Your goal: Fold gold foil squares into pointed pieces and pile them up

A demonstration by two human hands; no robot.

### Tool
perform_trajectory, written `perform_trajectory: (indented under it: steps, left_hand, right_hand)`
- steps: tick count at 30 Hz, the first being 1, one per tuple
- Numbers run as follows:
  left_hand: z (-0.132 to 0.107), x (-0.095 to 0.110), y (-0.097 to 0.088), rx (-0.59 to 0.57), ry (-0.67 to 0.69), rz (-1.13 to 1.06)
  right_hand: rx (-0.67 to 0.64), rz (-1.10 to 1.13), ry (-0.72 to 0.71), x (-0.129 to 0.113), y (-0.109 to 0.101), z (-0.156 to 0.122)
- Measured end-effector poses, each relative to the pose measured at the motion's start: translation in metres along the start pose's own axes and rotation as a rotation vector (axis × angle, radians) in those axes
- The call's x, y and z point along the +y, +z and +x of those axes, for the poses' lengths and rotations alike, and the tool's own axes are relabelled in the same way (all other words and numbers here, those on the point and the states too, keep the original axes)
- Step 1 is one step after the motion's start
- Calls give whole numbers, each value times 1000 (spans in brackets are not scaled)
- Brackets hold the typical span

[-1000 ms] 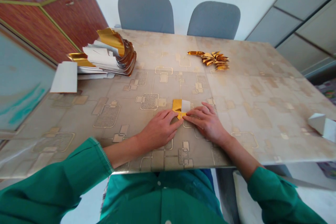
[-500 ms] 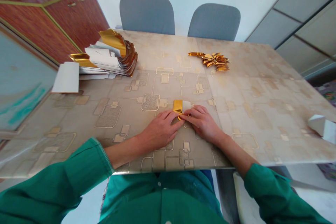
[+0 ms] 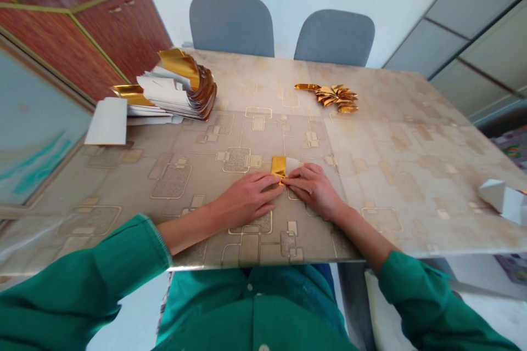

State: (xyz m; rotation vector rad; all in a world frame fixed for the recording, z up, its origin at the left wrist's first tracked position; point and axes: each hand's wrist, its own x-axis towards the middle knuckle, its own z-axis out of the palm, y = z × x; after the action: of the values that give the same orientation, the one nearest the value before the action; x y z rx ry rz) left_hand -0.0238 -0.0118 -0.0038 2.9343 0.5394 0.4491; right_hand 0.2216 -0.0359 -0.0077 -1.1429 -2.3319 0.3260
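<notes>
A small gold foil paper (image 3: 279, 165) with a white underside lies on the patterned table (image 3: 395, 137), partly folded. My left hand (image 3: 247, 198) and my right hand (image 3: 312, 187) meet at its near edge, fingertips pressed down on the fold. Both hands lie low on the tabletop with fingers close together, pinching the paper's near corner. Most of the paper's near half is hidden under the fingers.
A stack of gold and white sheets (image 3: 173, 89) sits at the far left beside a white sheet (image 3: 107, 121). Folded gold pieces (image 3: 334, 96) lie at the far middle. A white folded object (image 3: 502, 199) sits at the right edge. Two grey chairs (image 3: 230, 24) stand behind.
Both hands have drawn closer together over the paper and slid slightly away from me; less of the white part shows now.
</notes>
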Motion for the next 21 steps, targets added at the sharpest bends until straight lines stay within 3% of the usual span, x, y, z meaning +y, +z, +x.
perform_trajectory:
  steps: [5,15,21]
  left_hand:
    - [-3,3,4,38,-25,18]
    - [2,13,4,-5,-76,80]
    - [4,13,2,2,-77,79]
  right_hand:
    - [-12,65,58,5,3,4]
    - [7,182,158,7,3,13]
    - [36,63,280,19,0,10]
